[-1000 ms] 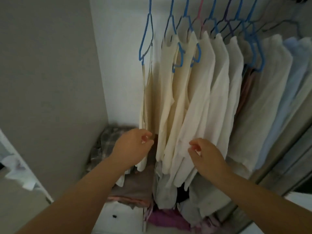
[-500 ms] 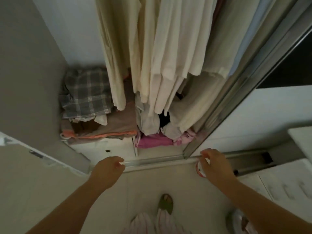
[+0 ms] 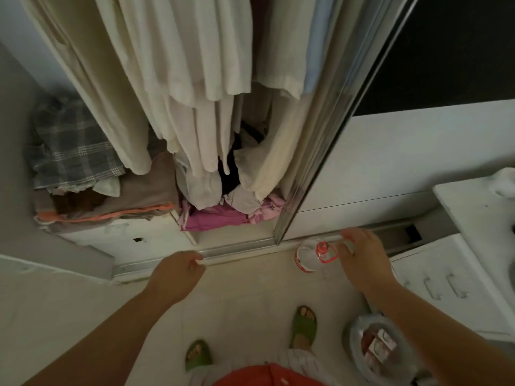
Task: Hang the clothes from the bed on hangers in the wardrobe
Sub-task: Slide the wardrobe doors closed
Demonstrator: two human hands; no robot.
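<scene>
A bedroom at home, by the look of it; an open wardrobe [image 3: 156, 240] with a sliding mirrored door [image 3: 328, 129] holds pale hanging shirts [image 3: 195, 51] over folded clothes [image 3: 75, 146]; white drawers [image 3: 443, 282] stand beside; green slippers [image 3: 304, 327] on a tiled floor [image 3: 250, 296]; dim, so details blur.
</scene>
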